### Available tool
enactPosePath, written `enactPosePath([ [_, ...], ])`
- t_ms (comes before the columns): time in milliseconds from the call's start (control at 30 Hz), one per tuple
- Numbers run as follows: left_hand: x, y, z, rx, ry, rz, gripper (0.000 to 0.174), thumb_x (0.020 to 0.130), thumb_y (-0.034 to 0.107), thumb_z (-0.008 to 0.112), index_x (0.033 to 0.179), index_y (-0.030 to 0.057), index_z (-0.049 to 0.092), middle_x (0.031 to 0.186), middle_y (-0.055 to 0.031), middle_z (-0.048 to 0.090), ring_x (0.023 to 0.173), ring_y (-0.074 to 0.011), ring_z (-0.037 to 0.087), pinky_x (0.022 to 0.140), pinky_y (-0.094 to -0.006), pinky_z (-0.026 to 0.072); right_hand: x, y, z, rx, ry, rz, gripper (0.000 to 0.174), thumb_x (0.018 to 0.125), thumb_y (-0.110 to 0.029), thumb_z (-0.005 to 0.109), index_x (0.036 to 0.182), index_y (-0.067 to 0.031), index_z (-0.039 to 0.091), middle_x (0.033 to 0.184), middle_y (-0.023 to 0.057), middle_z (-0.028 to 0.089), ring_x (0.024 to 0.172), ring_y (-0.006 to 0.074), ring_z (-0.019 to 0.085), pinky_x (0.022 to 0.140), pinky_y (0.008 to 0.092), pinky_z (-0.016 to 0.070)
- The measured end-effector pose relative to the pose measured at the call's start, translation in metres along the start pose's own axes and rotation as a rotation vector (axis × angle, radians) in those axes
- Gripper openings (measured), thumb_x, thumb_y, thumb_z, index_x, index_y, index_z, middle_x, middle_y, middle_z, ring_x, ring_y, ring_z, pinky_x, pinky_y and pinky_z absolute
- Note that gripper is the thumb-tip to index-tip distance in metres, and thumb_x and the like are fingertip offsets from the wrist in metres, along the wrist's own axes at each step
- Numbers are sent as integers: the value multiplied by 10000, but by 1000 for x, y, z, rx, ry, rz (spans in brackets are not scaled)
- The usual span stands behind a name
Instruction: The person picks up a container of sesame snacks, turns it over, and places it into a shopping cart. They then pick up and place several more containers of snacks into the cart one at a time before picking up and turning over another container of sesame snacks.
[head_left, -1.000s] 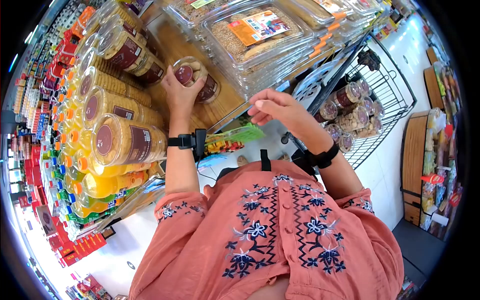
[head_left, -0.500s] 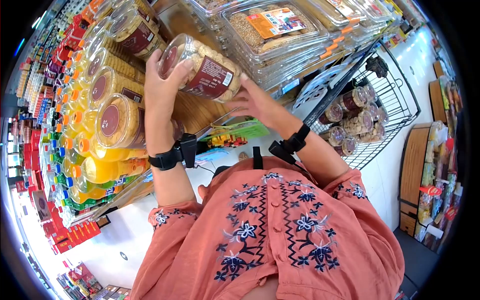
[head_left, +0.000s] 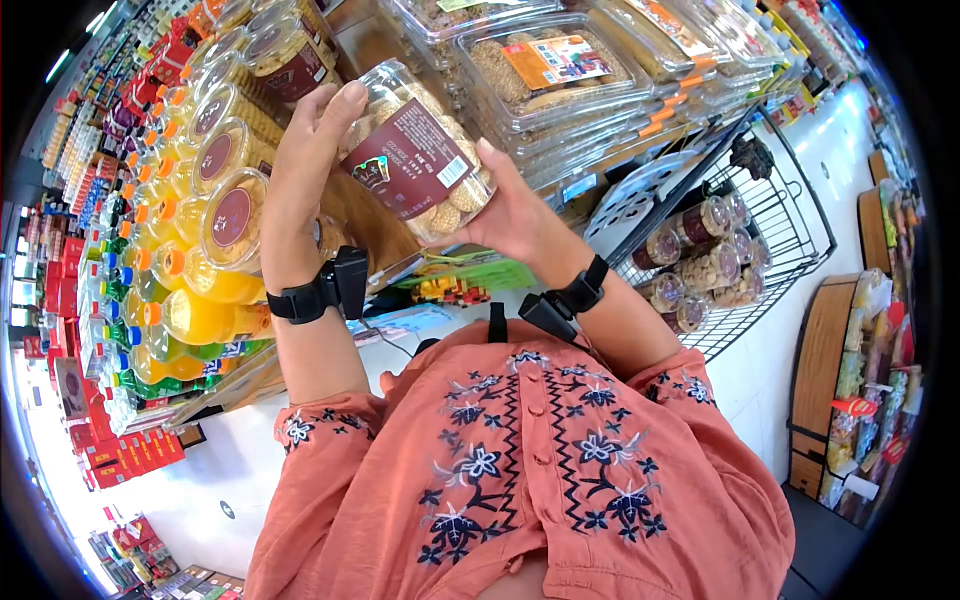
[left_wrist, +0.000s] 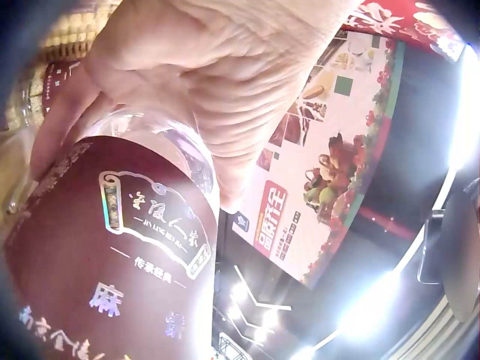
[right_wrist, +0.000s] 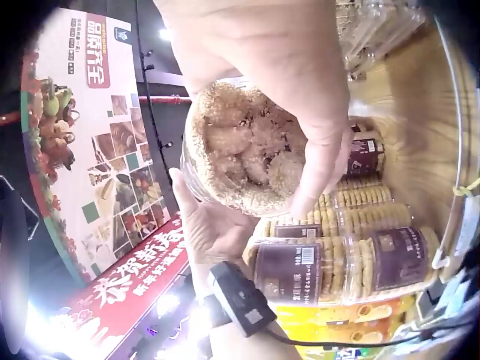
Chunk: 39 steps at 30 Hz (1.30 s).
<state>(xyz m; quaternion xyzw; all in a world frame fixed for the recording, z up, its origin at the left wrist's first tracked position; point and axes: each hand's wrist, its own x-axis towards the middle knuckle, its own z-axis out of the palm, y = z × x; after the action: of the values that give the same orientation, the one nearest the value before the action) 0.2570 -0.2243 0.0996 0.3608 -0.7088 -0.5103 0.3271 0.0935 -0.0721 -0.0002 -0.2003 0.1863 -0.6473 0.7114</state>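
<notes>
A clear round jar of sesame cookies [head_left: 415, 150] with a maroon label is held tilted above the wooden display in the head view. My left hand [head_left: 305, 165] grips its lid end, thumb and fingers around the rim; the left wrist view shows that palm [left_wrist: 217, 82] over the jar's maroon label [left_wrist: 120, 247]. Round the base end curls my right hand [head_left: 510, 205]. In the right wrist view the cookies show through the jar's bottom [right_wrist: 244, 150], with the right hand [right_wrist: 270, 67] around it and the left hand [right_wrist: 217, 232] beyond.
Stacked jars [head_left: 232, 218] and orange juice bottles [head_left: 200, 315] stand at the left. Clear cookie boxes [head_left: 550, 65] are piled behind the right hand. A wire cart [head_left: 790, 200] holding several similar jars [head_left: 715, 250] is at the right, near a wooden-sided shelf [head_left: 820, 350].
The left hand has lifted the jar off the wooden display and brought it closer. The right hand, empty at first, has come over and now holds the base end. The label has turned toward the head camera.
</notes>
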Motion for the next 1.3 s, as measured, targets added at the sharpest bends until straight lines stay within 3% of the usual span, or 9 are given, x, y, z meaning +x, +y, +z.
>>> enactPosePath([
  [267,0,-2,11,-115,-46,60,794,948,617,617,1410,-20,512,1315,-128,587,1199,-219,559,1029,-342,421,-14,-9,9,94,87,13,752,982,-645,493,1518,-126,401,1501,173,493,1306,424,546,1049,662,457],
  [367,-1,-6,20,-304,22,22,660,978,625,551,1378,100,574,1289,-44,648,1099,-158,597,940,-336,446,-15,-14,11,174,43,-8,748,981,-631,504,1517,-120,401,1502,182,490,1315,448,533,1046,674,453],
  [567,-1,-17,34,-605,-134,88,591,982,581,590,1298,82,612,1129,-21,686,943,-72,629,775,-236,489,-10,-17,14,250,-49,12,771,1005,-661,394,1551,-119,359,1525,186,468,1334,454,515,1069,662,443],
  [700,-6,-30,43,-756,-95,18,560,1009,502,600,1321,38,596,1201,-71,686,1037,-140,666,865,-288,551,-5,-14,15,285,-62,29,728,1012,-616,427,1551,-132,356,1567,181,415,1384,467,441,1093,693,395],
  [733,-5,-33,39,-769,-153,26,643,1010,509,596,1430,33,490,1324,-108,632,1191,-211,628,1025,-390,518,-5,-13,17,299,-47,27,737,1011,-622,421,1557,-132,350,1563,186,421,1371,496,444,1089,683,403],
  [833,-5,-38,39,-819,-148,43,623,1011,499,600,1411,31,504,1313,-116,636,1179,-207,638,1008,-383,537,-2,-12,16,240,-51,30,744,1011,-625,416,1563,-131,342,1546,193,441,1348,504,470,1086,675,412],
  [1033,-5,-30,38,-978,-87,27,539,1025,447,592,1340,11,556,1230,-133,681,1088,-188,687,928,-344,588,-1,-8,22,95,-30,39,736,1015,-605,449,1551,-109,355,1506,189,492,1323,435,534,1069,650,444],
  [1233,-12,-32,30,-1108,-283,-101,491,1039,409,580,1327,13,549,1201,-137,693,1015,-181,719,854,-330,627,-4,-17,10,-474,-1,-41,671,990,-507,614,1436,-28,467,1322,96,611,1183,213,638,1004,406,548],
  [1300,-11,-31,31,-1004,-293,-104,519,1036,447,568,1310,6,563,1179,-143,700,983,-184,728,824,-330,634,-6,-20,14,-481,28,-25,660,949,-464,695,1396,-19,497,1276,68,622,1147,157,639,972,341,555],
])
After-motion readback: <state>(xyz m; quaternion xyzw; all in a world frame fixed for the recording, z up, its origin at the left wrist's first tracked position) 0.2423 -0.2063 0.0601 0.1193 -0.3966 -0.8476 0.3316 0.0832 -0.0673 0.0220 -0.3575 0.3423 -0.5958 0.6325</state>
